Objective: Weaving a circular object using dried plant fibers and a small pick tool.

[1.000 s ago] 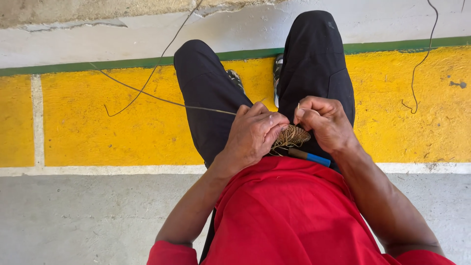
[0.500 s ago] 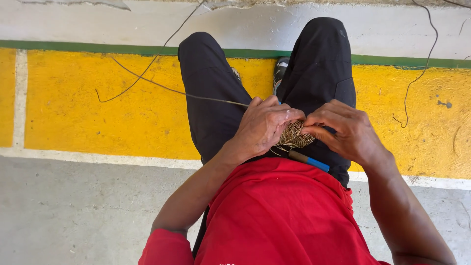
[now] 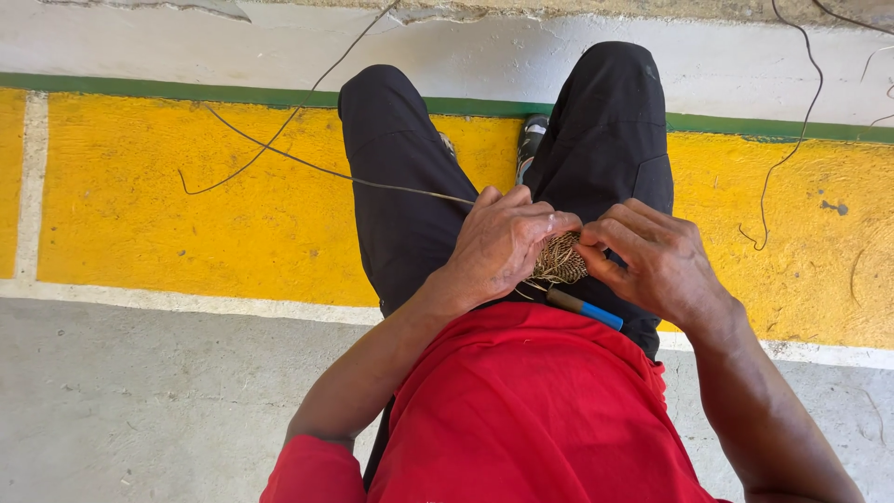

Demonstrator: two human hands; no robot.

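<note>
Woven wire bundle [image 3: 559, 258] | pinched by left hand [image 3: 498, 244] | right hand [image 3: 652, 261]

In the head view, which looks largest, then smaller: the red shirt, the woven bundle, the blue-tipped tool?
1. Red shirt, though nearest the camera.
2. Woven bundle, partly hidden by both hands.
3. Blue-tipped tool, partly hidden, so close to the bundle.

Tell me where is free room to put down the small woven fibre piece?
Bare grey concrete floor lies left of the red shirt. Crowded: the lap, where left hand, right hand and blue-tipped tool meet.
</note>
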